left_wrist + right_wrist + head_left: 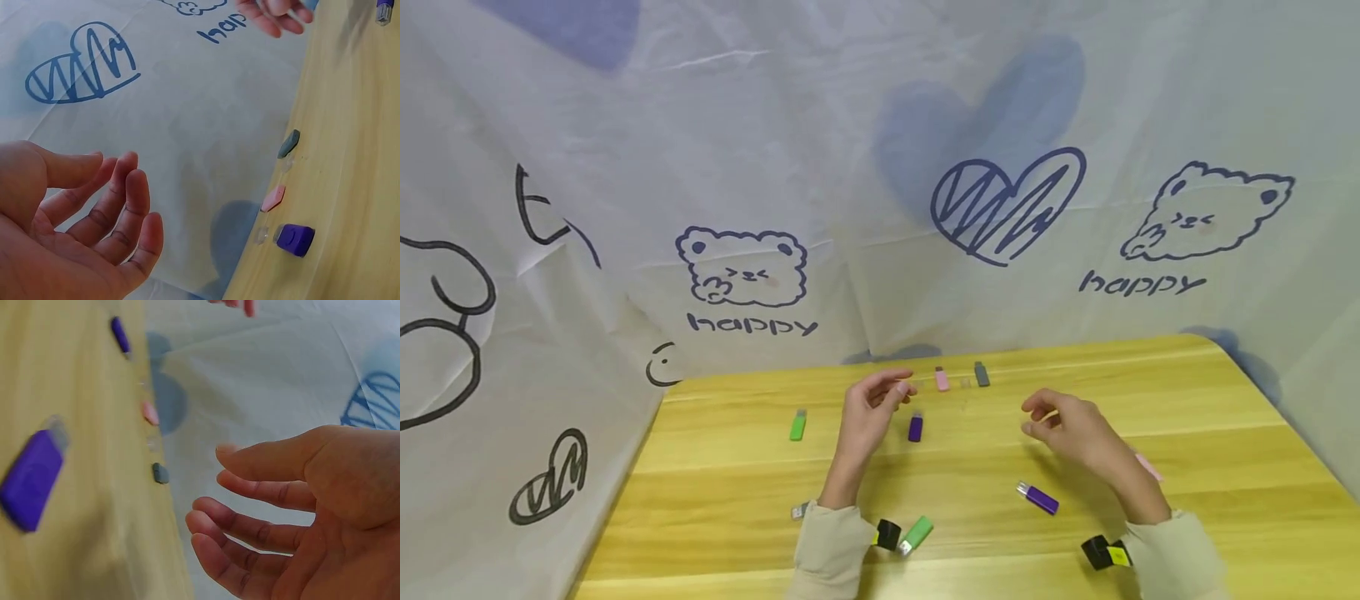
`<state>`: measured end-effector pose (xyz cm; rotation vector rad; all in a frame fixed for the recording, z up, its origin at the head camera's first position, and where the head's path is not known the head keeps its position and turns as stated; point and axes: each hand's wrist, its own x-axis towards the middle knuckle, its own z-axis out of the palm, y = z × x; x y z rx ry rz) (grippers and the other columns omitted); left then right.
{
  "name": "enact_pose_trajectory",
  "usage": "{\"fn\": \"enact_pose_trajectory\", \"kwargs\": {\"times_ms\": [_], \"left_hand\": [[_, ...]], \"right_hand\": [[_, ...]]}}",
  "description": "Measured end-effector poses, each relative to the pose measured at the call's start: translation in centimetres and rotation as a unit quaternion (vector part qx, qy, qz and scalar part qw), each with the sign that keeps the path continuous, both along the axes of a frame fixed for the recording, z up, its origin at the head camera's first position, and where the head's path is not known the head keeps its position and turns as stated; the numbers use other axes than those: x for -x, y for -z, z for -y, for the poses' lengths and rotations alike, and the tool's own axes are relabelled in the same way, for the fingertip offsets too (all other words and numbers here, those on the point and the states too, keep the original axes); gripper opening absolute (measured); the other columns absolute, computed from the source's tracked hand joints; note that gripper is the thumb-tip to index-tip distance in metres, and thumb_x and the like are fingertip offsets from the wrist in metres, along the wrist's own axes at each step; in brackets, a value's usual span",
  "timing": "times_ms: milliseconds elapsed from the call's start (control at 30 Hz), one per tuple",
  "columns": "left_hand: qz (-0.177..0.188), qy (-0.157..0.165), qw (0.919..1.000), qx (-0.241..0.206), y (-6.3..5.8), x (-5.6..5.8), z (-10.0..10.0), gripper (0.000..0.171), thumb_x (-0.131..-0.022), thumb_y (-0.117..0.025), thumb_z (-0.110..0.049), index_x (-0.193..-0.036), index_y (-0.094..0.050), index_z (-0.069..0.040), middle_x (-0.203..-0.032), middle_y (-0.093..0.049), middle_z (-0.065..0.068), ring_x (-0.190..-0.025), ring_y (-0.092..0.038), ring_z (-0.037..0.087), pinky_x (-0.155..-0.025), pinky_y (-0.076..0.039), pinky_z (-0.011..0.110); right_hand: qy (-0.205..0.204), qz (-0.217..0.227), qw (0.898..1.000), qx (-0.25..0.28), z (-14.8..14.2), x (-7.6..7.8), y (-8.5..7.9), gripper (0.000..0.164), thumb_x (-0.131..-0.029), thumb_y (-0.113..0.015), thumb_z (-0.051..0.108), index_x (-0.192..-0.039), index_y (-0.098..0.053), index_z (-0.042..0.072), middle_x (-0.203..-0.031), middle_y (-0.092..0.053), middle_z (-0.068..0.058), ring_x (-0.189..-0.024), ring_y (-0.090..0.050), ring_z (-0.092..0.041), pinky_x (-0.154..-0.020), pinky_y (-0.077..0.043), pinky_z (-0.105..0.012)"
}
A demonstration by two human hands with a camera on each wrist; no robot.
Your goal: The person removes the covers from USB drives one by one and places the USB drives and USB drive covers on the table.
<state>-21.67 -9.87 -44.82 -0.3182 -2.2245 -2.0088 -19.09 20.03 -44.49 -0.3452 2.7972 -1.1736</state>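
Observation:
My left hand hovers over the wooden table with loosely bent fingers and nothing in them. Just right of it lies a purple USB stick, also visible in the left wrist view. My right hand is likewise raised, its fingers relaxed and holding nothing. Below it on the table is another purple USB stick, its metal plug pointing left. Between the hands, toward the back edge, lie a pink USB stick, a grey USB stick and small clear caps.
A green USB stick lies at left, and a second green USB stick near the left sleeve. The left forearm partly covers a grey stick; the right one, a pink stick. A printed cloth hangs behind the table.

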Motion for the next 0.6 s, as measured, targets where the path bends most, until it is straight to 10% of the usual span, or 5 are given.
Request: {"fn": "enact_pose_trajectory", "kwargs": {"times_ms": [600], "left_hand": [[0.022,0.006,0.9996,-0.014,-0.5,-0.4,0.7,0.020,-0.102,-0.062,-0.003,-0.119,-0.071,0.005,-0.101,-0.074,0.021,-0.094,-0.069,0.041,-0.076,-0.055,0.021]], "right_hand": [[-0.050,0.036,0.993,-0.104,1.0,-3.8,2.0,0.030,-0.085,-0.085,0.013,-0.106,-0.069,0.001,-0.079,-0.053,-0.001,-0.071,-0.047,-0.016,-0.060,-0.042,-0.030]]}}
